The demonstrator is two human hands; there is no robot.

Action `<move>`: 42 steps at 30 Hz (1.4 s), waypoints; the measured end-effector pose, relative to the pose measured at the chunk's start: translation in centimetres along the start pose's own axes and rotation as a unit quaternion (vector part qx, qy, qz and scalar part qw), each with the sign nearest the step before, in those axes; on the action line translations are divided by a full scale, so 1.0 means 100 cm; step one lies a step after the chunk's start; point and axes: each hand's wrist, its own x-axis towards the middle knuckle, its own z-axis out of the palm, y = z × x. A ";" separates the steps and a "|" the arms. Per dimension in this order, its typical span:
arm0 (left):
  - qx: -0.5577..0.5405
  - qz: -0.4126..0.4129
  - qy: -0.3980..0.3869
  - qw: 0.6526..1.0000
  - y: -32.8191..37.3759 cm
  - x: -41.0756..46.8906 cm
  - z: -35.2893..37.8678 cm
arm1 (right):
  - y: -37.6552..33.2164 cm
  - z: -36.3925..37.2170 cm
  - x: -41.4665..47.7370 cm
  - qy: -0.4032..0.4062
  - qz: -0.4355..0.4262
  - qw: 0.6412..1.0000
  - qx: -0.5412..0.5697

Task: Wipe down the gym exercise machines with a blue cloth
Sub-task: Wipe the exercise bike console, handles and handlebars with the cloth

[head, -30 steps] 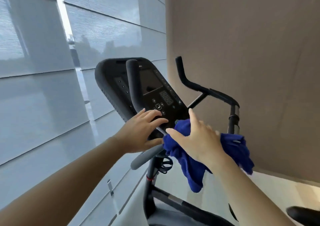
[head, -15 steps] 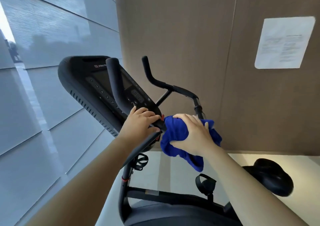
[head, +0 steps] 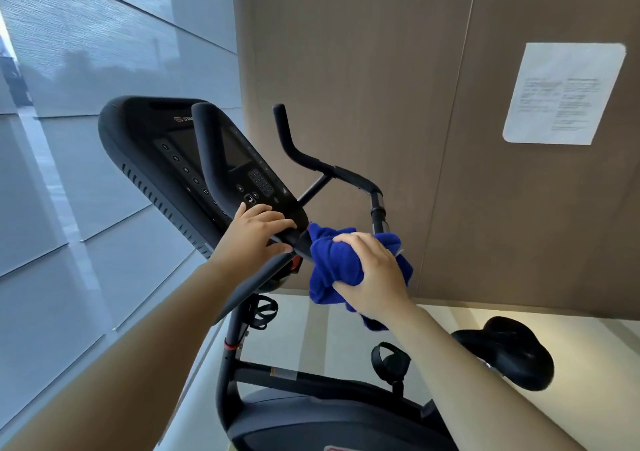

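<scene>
A black exercise bike stands in front of me, its console tilted up at the left with a screen and buttons. My left hand grips the near handlebar just below the console. My right hand is closed on a bunched blue cloth, pressing it against the handlebar junction right of the console. The far handlebar rises behind, uncovered. Part of the cloth hangs down under my wrist.
The bike's black saddle is at the lower right, a pedal with strap below the cloth. A brown panelled wall with a white paper notice is behind. Blinds over large windows fill the left side.
The view has swung right and pulled back, bringing the notice and saddle into sight. My right hand has closed tighter around the cloth at the handlebar junction; my left hand stays on the near bar.
</scene>
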 end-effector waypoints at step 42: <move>0.049 0.077 -0.066 0.994 -0.019 0.007 -0.006 | -0.067 0.036 0.017 0.101 0.192 0.971 -0.097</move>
